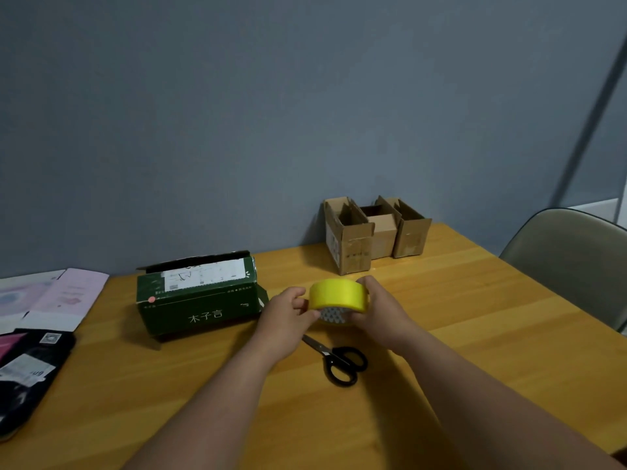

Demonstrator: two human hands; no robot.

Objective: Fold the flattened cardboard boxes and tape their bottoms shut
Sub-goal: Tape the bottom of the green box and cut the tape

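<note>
While both hands (288, 315) (380, 310) grip the yellow tape roll (339, 295), its core is half hidden.

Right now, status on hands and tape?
Left hand and right hand gripping yellow tape roll. Green box untaped. Scissors below.

- Bare tabletop (475, 317) lies open to the right, up to the chair (570, 252).
- Scissors (336, 361) lie just under the hands.
- A green box (198, 296) blocks the left; three brown boxes (373, 232) stand against the wall.
</note>
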